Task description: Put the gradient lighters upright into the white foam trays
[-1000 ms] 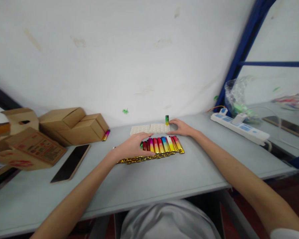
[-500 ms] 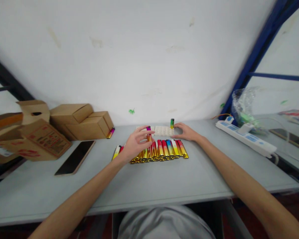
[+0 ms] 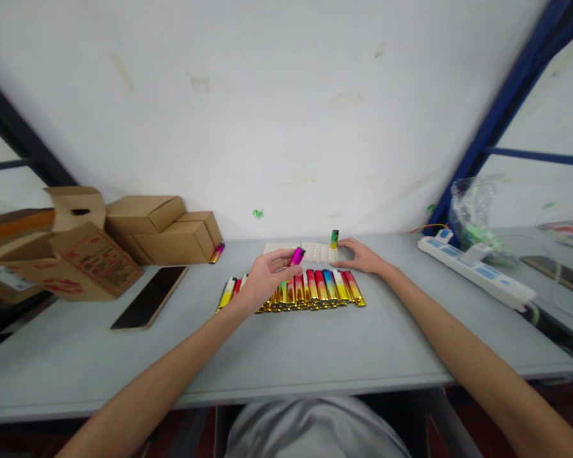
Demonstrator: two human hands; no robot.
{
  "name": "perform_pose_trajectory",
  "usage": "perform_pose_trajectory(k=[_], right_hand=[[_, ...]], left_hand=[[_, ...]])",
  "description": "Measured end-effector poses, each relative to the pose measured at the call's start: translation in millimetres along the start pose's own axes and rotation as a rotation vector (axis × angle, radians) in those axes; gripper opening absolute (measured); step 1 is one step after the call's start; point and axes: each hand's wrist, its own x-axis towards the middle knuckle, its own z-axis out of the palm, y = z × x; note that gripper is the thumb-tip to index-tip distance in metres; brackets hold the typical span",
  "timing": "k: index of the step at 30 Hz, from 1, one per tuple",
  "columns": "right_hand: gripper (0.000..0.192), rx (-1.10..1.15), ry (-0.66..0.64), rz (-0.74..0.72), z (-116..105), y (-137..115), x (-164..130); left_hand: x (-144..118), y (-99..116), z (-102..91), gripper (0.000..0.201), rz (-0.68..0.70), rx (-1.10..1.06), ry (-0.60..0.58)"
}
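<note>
A purple lighter is pinched between the thumb and fingers of my left hand, tilted above a row of lighters. Beneath and beside that hand lie the lighters, stacked close together, with gold bases and red, white, blue and yellow bodies. Behind them is a white tray with rows of small holes. One green and yellow lighter stands upright at its right end. My right hand grips that end of the tray, thumb at the front corner and fingers at the back.
On the left are brown cardboard boxes, an opened carton and a phone. Another lighter leans by the boxes. At right lie a white power strip and a clear plastic bag. A wall rises behind the table.
My left hand has tipped the purple lighter from near upright to a slant and closed more round it. My right hand stays at the tray's end. The view has shifted slightly.
</note>
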Motion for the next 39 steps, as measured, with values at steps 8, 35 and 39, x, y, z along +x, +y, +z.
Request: perform_pose_trajectory(k=[8, 35, 39], right_hand=[[0.061, -0.013, -0.009, 0.013, -2, -2, 0], [0.063, -0.024, -0.012, -0.014, -2, -1, -2], [0.064, -0.028, -0.016, -0.012, -1, -1, -2]], left_hand=[[0, 0, 2.7, 0.039, -0.012, -0.109, -0.009], [2, -6, -9.7, 0.043, 0.056, 0.266, 0.259], [2, -2, -7.0, 0.045, 0.035, 0.136, 0.142]])
